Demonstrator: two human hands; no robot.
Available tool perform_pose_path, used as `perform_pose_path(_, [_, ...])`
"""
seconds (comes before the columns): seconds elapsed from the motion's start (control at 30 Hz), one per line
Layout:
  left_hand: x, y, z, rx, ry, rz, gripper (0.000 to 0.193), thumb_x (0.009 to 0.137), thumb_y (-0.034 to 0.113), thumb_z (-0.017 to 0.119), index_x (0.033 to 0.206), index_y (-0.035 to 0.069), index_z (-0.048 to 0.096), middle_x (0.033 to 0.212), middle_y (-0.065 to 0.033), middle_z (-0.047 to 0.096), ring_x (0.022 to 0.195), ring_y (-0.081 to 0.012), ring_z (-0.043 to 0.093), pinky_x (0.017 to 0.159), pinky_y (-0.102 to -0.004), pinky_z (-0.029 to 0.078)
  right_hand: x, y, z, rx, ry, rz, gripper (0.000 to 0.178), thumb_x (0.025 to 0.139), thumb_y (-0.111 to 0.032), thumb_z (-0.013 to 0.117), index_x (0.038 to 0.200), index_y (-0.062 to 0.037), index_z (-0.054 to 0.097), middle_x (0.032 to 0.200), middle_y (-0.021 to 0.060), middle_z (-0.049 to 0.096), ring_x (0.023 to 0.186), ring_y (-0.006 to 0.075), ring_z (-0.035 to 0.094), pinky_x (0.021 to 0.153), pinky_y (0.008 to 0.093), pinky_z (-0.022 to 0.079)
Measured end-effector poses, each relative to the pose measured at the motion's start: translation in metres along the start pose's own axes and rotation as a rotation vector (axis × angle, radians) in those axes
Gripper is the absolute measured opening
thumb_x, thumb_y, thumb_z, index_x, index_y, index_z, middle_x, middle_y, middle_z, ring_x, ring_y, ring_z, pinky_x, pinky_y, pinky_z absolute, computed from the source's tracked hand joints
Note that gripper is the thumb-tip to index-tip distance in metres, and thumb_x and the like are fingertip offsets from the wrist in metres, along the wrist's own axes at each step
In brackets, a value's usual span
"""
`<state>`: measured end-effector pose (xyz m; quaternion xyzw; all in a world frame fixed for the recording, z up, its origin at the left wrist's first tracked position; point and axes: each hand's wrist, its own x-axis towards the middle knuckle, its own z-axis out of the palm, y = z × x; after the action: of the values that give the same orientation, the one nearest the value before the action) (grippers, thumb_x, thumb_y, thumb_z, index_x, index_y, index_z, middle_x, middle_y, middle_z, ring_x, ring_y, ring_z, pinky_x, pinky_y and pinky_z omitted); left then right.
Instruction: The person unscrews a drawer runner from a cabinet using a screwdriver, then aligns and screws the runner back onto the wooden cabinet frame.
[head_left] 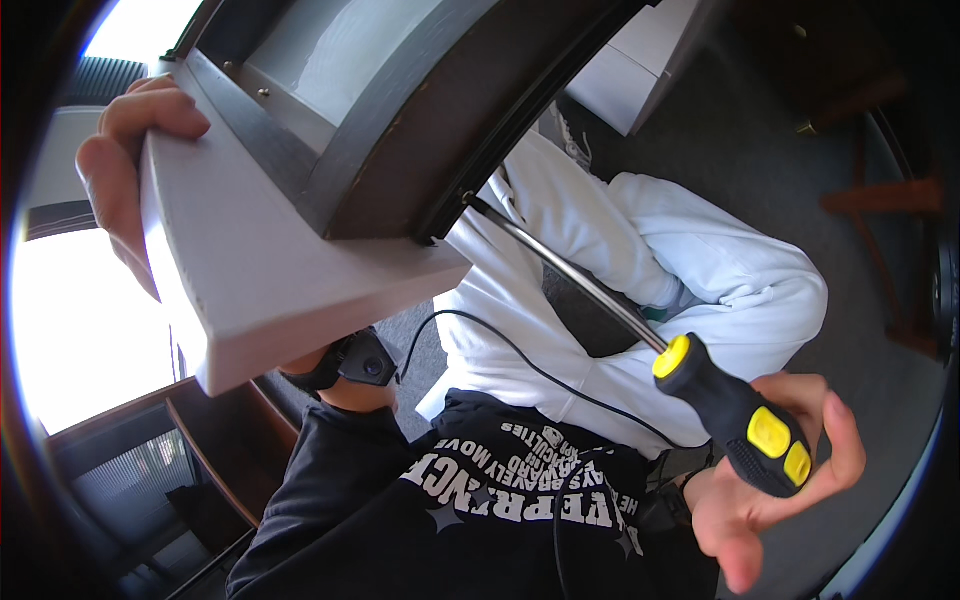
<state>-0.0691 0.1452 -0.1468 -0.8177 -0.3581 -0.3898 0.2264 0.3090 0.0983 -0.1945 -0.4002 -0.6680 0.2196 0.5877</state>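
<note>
Gripping the white panel [290, 270] at the left, the left hand [125, 170] has its fingers hooked over the far-left edge; the thumb is hidden, so no telling how it presses. Fixed against that panel is the dark wooden frame [400, 150], tilted up and filling the far middle, a black rail [490, 160] along its right side. And over on the near right, the yellow-and-black screwdriver [735, 415] slants far and left, its tip meeting the rail close to the panel! The right hand [728, 508] is loosely spread, handle resting against the fingers, thumb standing well off it. Below the tools, white trousers [720, 270] cover crossed legs, and a black cable [500, 336] loops from the left wrist's device [366, 360].
</note>
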Motion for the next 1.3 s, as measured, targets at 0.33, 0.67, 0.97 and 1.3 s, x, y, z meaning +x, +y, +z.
perform_pose_path(0.33, [-0.003, 0.002, -0.024, 0.059, -0.033, -0.099, 0.064, 0.092, 0.055, 0.046, 0.147, 0.024, 0.036, 0.108, -0.0144, 0.06, 0.106, -0.0278, 0.058, 0.098, -0.0467, 0.045, 0.01, 0.0, -0.011, 0.039, -0.3, -0.25, 0.042, 0.078, -0.028, 0.064, 0.118, -0.0286, 0.05, 0.093, 0.0159, 0.043, 0.063, 0.0223, 0.044, 0.051, 0.0313, 0.035])
perform_pose_path(0.67, [-0.006, -0.004, -0.03, 0.046, -0.064, -0.027, 0.071, 0.089, 0.061, 0.048, 0.147, 0.023, 0.035, 0.108, -0.0146, 0.06, 0.104, -0.0274, 0.059, 0.093, -0.0436, 0.048, -0.021, 0.007, -0.006, -0.197, 0.029, 0.009, 0.071, 0.088, -0.063, 0.038, 0.113, 0.0033, 0.046, 0.085, 0.0211, 0.052, 0.062, 0.0238, 0.051, 0.052, 0.0338, 0.04])
perform_pose_path(0.97, [-0.009, 0.008, -0.024, 0.029, -0.021, -0.155, 0.074, 0.088, 0.062, 0.049, 0.148, 0.023, 0.033, 0.108, -0.015, 0.06, 0.104, -0.0268, 0.059, 0.091, -0.042, 0.049, 0.001, 0.008, -0.002, 0.143, -0.187, -0.149, 0.067, 0.082, -0.066, 0.052, 0.123, -0.0131, 0.046, 0.086, 0.0199, 0.05, 0.06, 0.0214, 0.046, 0.05, 0.029, 0.037])
perform_pose_path(1.3, [-0.009, 0.003, -0.019, -0.016, 0.032, -0.172, 0.072, 0.088, 0.06, 0.049, 0.149, 0.024, 0.032, 0.111, -0.0156, 0.059, 0.104, -0.0265, 0.059, 0.09, -0.0411, 0.05, 0.008, 0.0, -0.022, -0.092, -0.334, -0.201, 0.038, 0.083, -0.023, 0.057, 0.12, -0.0254, 0.047, 0.103, 0.0215, 0.046, 0.069, 0.025, 0.046, 0.058, 0.0334, 0.038])
